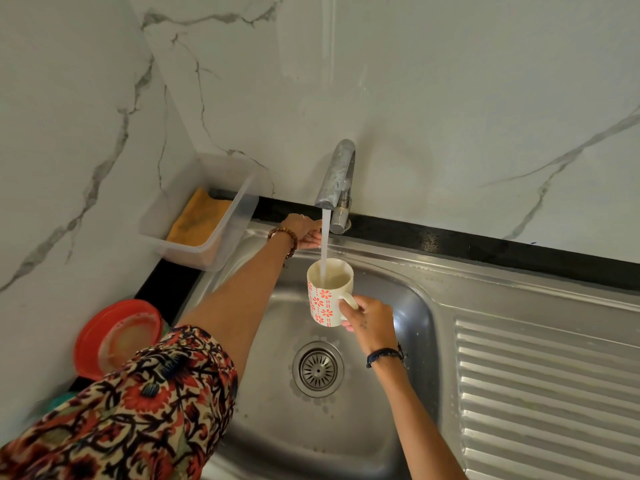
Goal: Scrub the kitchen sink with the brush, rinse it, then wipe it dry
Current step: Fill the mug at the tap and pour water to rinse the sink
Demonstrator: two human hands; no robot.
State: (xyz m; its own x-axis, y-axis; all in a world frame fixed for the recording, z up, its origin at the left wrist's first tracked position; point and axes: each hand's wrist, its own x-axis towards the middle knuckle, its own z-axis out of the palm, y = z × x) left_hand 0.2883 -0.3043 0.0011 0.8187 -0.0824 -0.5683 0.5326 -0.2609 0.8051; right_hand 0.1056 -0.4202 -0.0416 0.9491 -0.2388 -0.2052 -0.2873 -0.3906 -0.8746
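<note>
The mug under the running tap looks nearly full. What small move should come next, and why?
Probably the left hand, which rests at the tap base, should close the tap. Water stands near the rim of the mug that the right hand holds by the handle over the sink.

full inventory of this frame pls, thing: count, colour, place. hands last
sink: 1, steel, centre, ribbed drainboard to its right
drain: 1, steel, basin floor
tap: 1, chrome, behind basin, running
water stream: 1, falling from the spout into the mug
mug: 1, white with red flowers, under the spout, part full
plastic tub: 1, clear, counter corner left of tap
cloth: 1, orange-yellow, inside the tub
lid: 1, red, counter at left
wall: white marble, behind
left hand: 1, bead bracelet, at the tap base; grip unclear
right hand: 1, dark wristband, holds the mug handle
</note>
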